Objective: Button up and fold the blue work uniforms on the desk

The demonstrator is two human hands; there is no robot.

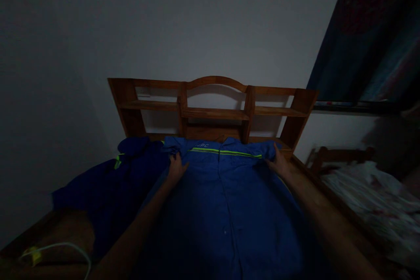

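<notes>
A blue work jacket (210, 201) with a bright yellow-green stripe and white lettering near its top is spread before me. My left hand (177, 167) grips the jacket's upper left part, fingers curled into the cloth. At the upper right corner, my right hand (278, 164) has its fingers closed on the same jacket. A buttoned front seam runs down the middle between my two hands. The jacket's lower part fades into shadow at the bottom edge.
Behind the jacket stands a wooden headboard with shelves (213, 114) against the wall. A darker blue garment (121, 179) lies at the left, near a pale cord (65, 244). On the right are a whitish plastic-looking bundle (374, 197) and a dark curtain (357, 39).
</notes>
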